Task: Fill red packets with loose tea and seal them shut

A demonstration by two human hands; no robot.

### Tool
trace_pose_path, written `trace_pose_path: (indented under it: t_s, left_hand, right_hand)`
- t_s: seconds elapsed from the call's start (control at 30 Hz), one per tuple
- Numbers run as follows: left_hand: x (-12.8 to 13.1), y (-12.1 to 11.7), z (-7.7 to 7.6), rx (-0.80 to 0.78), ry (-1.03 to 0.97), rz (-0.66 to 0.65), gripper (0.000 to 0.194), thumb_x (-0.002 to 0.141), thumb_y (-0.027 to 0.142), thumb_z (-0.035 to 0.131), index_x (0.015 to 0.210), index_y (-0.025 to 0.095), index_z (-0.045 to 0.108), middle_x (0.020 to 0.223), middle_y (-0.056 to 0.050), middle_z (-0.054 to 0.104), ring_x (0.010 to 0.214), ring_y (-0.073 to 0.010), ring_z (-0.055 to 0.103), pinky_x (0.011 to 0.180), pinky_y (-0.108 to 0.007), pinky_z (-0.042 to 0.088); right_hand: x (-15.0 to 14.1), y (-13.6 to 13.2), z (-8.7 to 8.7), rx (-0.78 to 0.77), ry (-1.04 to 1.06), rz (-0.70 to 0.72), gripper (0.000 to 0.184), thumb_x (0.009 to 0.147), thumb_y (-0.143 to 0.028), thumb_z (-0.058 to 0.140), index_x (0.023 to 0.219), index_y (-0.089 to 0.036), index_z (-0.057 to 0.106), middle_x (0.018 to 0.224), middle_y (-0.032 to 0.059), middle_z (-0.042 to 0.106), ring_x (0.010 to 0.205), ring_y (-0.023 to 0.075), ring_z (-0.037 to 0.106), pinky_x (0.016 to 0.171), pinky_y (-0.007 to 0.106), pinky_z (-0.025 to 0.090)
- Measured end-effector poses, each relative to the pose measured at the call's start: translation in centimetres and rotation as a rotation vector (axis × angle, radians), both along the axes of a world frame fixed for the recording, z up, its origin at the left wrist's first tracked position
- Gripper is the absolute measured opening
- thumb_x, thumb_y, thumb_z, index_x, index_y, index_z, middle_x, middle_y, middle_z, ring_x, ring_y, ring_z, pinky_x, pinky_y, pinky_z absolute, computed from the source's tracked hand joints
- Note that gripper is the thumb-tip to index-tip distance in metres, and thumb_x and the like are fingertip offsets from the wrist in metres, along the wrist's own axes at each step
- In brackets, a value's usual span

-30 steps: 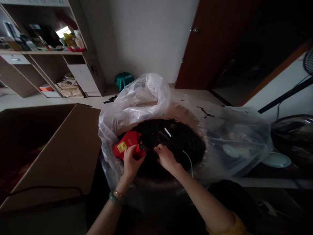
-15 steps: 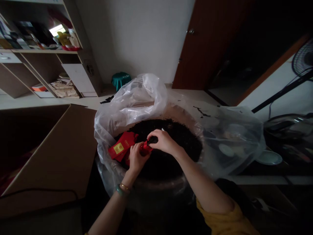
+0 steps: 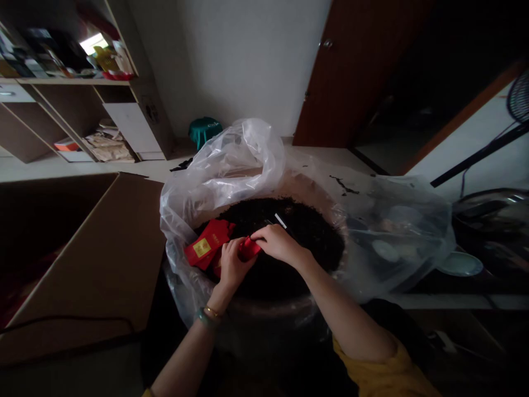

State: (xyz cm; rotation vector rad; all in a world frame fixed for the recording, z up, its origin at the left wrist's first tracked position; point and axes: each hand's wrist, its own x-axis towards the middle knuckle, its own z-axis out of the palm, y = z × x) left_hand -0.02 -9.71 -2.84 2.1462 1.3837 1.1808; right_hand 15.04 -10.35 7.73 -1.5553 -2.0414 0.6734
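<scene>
A red packet [image 3: 250,251] is gripped by my left hand [image 3: 235,264], its mouth facing up to the right. My right hand [image 3: 276,242] is closed, with its fingertips pinching at the packet's upper edge; whether anything else is in the fingers is hidden. Under both hands lies a wide heap of dark, loose material [image 3: 314,248] that looks like dried tea leaves. More flat red packets [image 3: 210,242], one with a gold label, rest on the heap's left side. A slim white strip [image 3: 280,220] shows just beyond my right hand.
A tub lined with a clear plastic bag [image 3: 223,182] holds the heap. To the left stands an open cardboard box [image 3: 91,259]. Plastic sheeting [image 3: 397,237] and a pale dish [image 3: 460,264] are at the right. Behind are shelves [image 3: 74,82], a green-covered bin [image 3: 204,131] and a door [image 3: 347,82].
The dark clump that my right hand held at the packet's mouth is no longer visible. My right fingers have lowered to the packet's edge, and more of the white strip shows.
</scene>
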Motion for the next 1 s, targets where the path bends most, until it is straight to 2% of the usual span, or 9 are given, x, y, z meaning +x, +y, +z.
trace_pose_path:
  t_s: [0.13, 0.27, 0.33, 0.47, 0.57, 0.67, 0.73, 0.9, 1.0]
  left_hand:
    - [-0.1, 0.2, -0.3, -0.003, -0.005, 0.015, 0.045, 0.064, 0.024, 0.076, 0.106, 0.021, 0.058, 0.098, -0.006, 0.066, 0.088, -0.0256, 0.059, 0.078, -0.040, 0.049]
    - [-0.3, 0.5, -0.6, -0.011, -0.045, 0.064, 0.046, 0.063, 0.025, 0.076, 0.105, 0.021, 0.058, 0.095, -0.006, 0.066, 0.088, -0.0255, 0.061, 0.074, -0.038, 0.050]
    - [-0.5, 0.6, -0.7, -0.009, -0.069, 0.090, 0.045, 0.063, 0.026, 0.076, 0.104, 0.021, 0.058, 0.094, -0.005, 0.066, 0.086, -0.0247, 0.061, 0.072, -0.037, 0.051]
    - [-0.6, 0.6, -0.7, 0.003, -0.117, 0.154, 0.044, 0.064, 0.028, 0.075, 0.104, 0.021, 0.058, 0.094, -0.006, 0.066, 0.086, -0.0242, 0.061, 0.073, -0.038, 0.051]
    - [-0.6, 0.5, -0.6, 0.016, -0.170, 0.204, 0.044, 0.065, 0.031, 0.075, 0.104, 0.020, 0.058, 0.095, -0.007, 0.065, 0.087, -0.0245, 0.061, 0.074, -0.038, 0.052]
    - [-0.6, 0.5, -0.6, 0.030, -0.215, 0.234, 0.044, 0.065, 0.035, 0.074, 0.103, 0.019, 0.058, 0.094, -0.007, 0.065, 0.086, -0.0242, 0.061, 0.073, -0.037, 0.052]
    - [-0.7, 0.6, -0.6, 0.043, -0.244, 0.243, 0.045, 0.065, 0.036, 0.074, 0.103, 0.018, 0.058, 0.093, -0.007, 0.064, 0.085, -0.0235, 0.061, 0.073, -0.037, 0.052]
    - [-0.8, 0.6, -0.9, 0.065, -0.266, 0.276, 0.045, 0.063, 0.034, 0.074, 0.103, 0.019, 0.059, 0.092, -0.006, 0.063, 0.081, -0.0219, 0.060, 0.074, -0.037, 0.052]
    - [-0.9, 0.7, -1.0, 0.078, -0.255, 0.231, 0.043, 0.065, 0.032, 0.074, 0.103, 0.019, 0.058, 0.094, -0.007, 0.064, 0.084, -0.0224, 0.060, 0.075, -0.037, 0.051]
  right_hand:
    - [0.4, 0.4, 0.4, -0.082, 0.038, 0.160, 0.030, 0.074, -0.007, 0.051, 0.075, -0.024, 0.076, 0.073, 0.0004, 0.074, 0.069, 0.0179, 0.065, 0.073, 0.030, 0.047]
    - [2.3, -0.2, -0.9, -0.082, 0.203, 0.004, 0.039, 0.079, -0.009, 0.044, 0.102, -0.024, 0.072, 0.098, 0.0021, 0.073, 0.092, 0.0185, 0.067, 0.085, 0.033, 0.049]
    - [3.0, -1.3, -2.2, -0.128, 0.053, -0.113, 0.046, 0.077, -0.007, 0.051, 0.118, -0.021, 0.065, 0.114, 0.0082, 0.068, 0.104, 0.0216, 0.063, 0.093, 0.037, 0.047]
    - [1.7, -3.5, -5.0, -0.315, -0.416, -0.247, 0.101, 0.053, -0.011, 0.081, 0.143, -0.020, 0.037, 0.150, 0.0225, 0.030, 0.127, 0.0433, 0.041, 0.093, 0.054, 0.045]
    - [-0.8, -3.9, -6.6, -0.179, -0.474, -0.239, 0.092, 0.064, -0.009, 0.076, 0.145, -0.018, 0.033, 0.150, 0.0245, 0.028, 0.125, 0.0400, 0.042, 0.093, 0.051, 0.046]
    - [-3.1, -2.9, -7.4, -0.055, -0.415, -0.153, 0.072, 0.076, -0.009, 0.064, 0.142, -0.019, 0.038, 0.148, 0.0190, 0.035, 0.125, 0.0322, 0.043, 0.095, 0.044, 0.046]
    - [-4.1, -1.9, -7.5, -0.043, -0.402, -0.102, 0.065, 0.079, -0.017, 0.065, 0.140, -0.018, 0.042, 0.150, 0.0171, 0.032, 0.129, 0.0328, 0.038, 0.098, 0.045, 0.044]
    - [-5.0, -1.3, -7.7, -0.128, -0.489, 0.069, 0.089, 0.061, -0.041, 0.081, 0.139, -0.019, 0.044, 0.149, 0.0164, 0.034, 0.137, 0.0412, 0.023, 0.104, 0.053, 0.033]
    - [-4.6, -2.8, -7.7, -0.103, -0.590, 0.161, 0.082, 0.060, -0.039, 0.083, 0.134, -0.023, 0.050, 0.148, 0.0157, 0.035, 0.136, 0.0424, 0.025, 0.101, 0.054, 0.034]
